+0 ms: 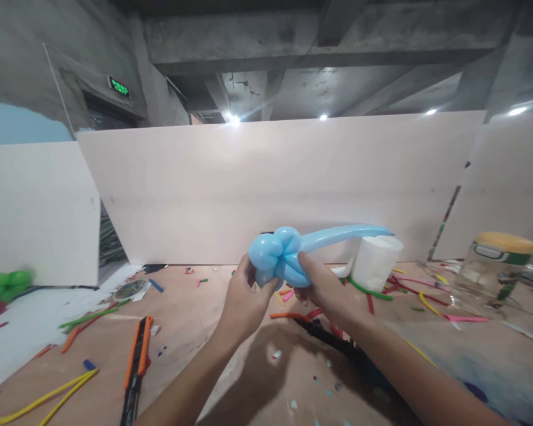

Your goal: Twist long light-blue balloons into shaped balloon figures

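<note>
A light blue twisting balloon (pixel 266 251) is held up over the middle of the table, between both hands. Several round bubbles are bunched together at its left end, and a long thin tail stretches out to the right. My left hand (pixel 246 302) is closed around the lower left bubbles, its thumb at the front. My right hand (pixel 322 284) grips the lower right bubble, with the thumb on top and the other fingers partly hidden behind and below. The twists at the centre are partly covered by the bubbles.
An orange and black utility knife (pixel 137 361) lies at the left. On the right are a white paper roll (pixel 376 263) and a clear jar with a yellow lid (pixel 493 272). Uninflated balloons (pixel 39 399) and scraps are scattered about. White boards (pixel 284 189) stand behind the table.
</note>
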A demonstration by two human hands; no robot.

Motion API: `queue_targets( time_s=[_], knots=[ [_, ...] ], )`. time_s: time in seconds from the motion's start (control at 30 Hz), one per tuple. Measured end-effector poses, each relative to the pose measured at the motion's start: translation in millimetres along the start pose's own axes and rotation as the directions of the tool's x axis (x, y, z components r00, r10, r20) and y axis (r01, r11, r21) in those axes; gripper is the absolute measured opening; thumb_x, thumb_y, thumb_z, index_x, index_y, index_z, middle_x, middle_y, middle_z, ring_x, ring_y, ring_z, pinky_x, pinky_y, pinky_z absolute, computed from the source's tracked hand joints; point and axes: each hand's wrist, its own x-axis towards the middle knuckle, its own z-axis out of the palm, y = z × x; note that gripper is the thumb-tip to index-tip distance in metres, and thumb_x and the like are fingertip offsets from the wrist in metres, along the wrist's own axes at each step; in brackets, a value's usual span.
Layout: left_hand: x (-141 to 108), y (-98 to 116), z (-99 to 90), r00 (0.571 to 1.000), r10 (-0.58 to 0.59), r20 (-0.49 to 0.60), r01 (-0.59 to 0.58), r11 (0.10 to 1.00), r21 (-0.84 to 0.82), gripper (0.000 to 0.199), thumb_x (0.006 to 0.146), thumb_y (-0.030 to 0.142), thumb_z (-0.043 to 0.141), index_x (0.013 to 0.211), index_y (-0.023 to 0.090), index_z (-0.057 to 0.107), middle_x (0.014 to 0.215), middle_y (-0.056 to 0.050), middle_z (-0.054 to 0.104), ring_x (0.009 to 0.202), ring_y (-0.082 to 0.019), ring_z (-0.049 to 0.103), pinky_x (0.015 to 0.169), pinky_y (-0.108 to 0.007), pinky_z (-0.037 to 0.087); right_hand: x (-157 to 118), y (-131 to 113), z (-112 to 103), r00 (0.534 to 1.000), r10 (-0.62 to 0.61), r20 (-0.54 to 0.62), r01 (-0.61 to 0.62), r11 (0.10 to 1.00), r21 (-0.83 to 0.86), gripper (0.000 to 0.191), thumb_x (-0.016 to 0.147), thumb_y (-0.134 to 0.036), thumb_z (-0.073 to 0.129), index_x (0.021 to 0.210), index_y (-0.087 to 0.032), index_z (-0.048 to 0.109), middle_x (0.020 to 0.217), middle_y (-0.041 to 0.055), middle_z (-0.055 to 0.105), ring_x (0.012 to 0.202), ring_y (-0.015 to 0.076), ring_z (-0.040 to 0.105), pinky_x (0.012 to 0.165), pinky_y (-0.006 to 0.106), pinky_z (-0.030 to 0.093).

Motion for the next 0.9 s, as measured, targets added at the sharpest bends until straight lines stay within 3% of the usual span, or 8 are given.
queue_targets(
  time_s=[0.1,0.2,0.33,0.47,0.6,0.77,0.9],
  knots=[
    [2.1,-0.9,-2.2,0.999,-0.034,-0.023,0.033,0.997,-0.068,0.053,0.069,0.014,0.068,0.118,0.018,0.050,0.114,-0.010,0.061,0.105,-0.023,0.058,0.091,-0.034,0.045,-0.3,0.7,0.9,1.000,-0.024,0.016,0.024,1.000,-0.018,0.049,0.078,-0.068,0.045,0.069,-0.020,0.044,0.049,-0.0033,0.049,0.041,0.0108,0.043,0.041,0.023,0.032],
    [3.1,-2.6,-4.1,0.990,-0.127,-0.065,0.114,0.978,-0.173,0.072,0.063,0.016,0.074,0.127,0.021,0.041,0.120,-0.011,0.056,0.101,-0.022,0.061,0.085,-0.033,0.049,0.1,3.3,1.3,0.998,-0.033,0.050,0.029,0.997,0.078,0.048,0.078,-0.068,0.046,0.070,-0.020,0.044,0.053,-0.0030,0.049,0.043,0.0107,0.044,0.040,0.023,0.033],
    [3.1,-2.3,-5.0,0.967,-0.237,-0.098,0.208,0.948,-0.242,0.089,0.058,0.019,0.078,0.133,0.024,0.030,0.130,-0.014,0.045,0.102,-0.024,0.060,0.080,-0.033,0.052,1.4,6.5,-0.5,0.995,0.031,0.093,-0.049,0.979,0.198,0.049,0.079,-0.067,0.047,0.071,-0.018,0.049,0.057,-0.0017,0.052,0.044,0.0101,0.045,0.039,0.022,0.034],
    [2.4,-1.5,-4.8,0.973,-0.205,-0.108,0.184,0.967,-0.177,0.088,0.060,0.021,0.076,0.134,0.026,0.028,0.129,-0.014,0.043,0.098,-0.023,0.061,0.078,-0.032,0.053,1.3,6.3,-1.2,0.977,0.195,0.090,-0.213,0.935,0.285,0.048,0.080,-0.065,0.047,0.070,-0.018,0.051,0.056,-0.0005,0.054,0.044,0.0101,0.047,0.039,0.020,0.034],
    [0.5,-2.4,-4.2,0.983,-0.143,-0.115,0.132,0.987,-0.096,0.084,0.063,0.022,0.074,0.134,0.027,0.028,0.129,-0.013,0.043,0.093,-0.020,0.062,0.077,-0.031,0.053,0.8,5.3,-0.3,0.958,0.250,0.143,-0.284,0.901,0.328,0.050,0.082,-0.066,0.043,0.068,-0.018,0.050,0.054,-0.0002,0.053,0.042,0.0095,0.046,0.037,0.019,0.031],
    [-2.4,-0.8,-2.9,0.985,-0.083,-0.149,0.087,0.996,0.024,0.080,0.064,0.025,0.074,0.133,0.028,0.033,0.129,-0.011,0.045,0.094,-0.019,0.062,0.081,-0.032,0.051,-0.7,3.8,1.2,0.958,0.251,0.137,-0.282,0.906,0.315,0.049,0.081,-0.065,0.045,0.068,-0.018,0.050,0.053,-0.0007,0.053,0.042,0.0095,0.046,0.038,0.020,0.032],
    [-1.9,-0.4,-2.7,0.986,-0.081,-0.145,0.078,0.997,-0.023,0.080,0.064,0.025,0.074,0.132,0.028,0.032,0.131,-0.011,0.044,0.096,-0.020,0.062,0.082,-0.031,0.051,-3.0,-0.2,3.2,0.972,0.215,0.096,-0.235,0.922,0.307,0.046,0.078,-0.064,0.052,0.069,-0.018,0.049,0.055,-0.0006,0.054,0.044,0.0099,0.047,0.038,0.020,0.032]
  ],
)
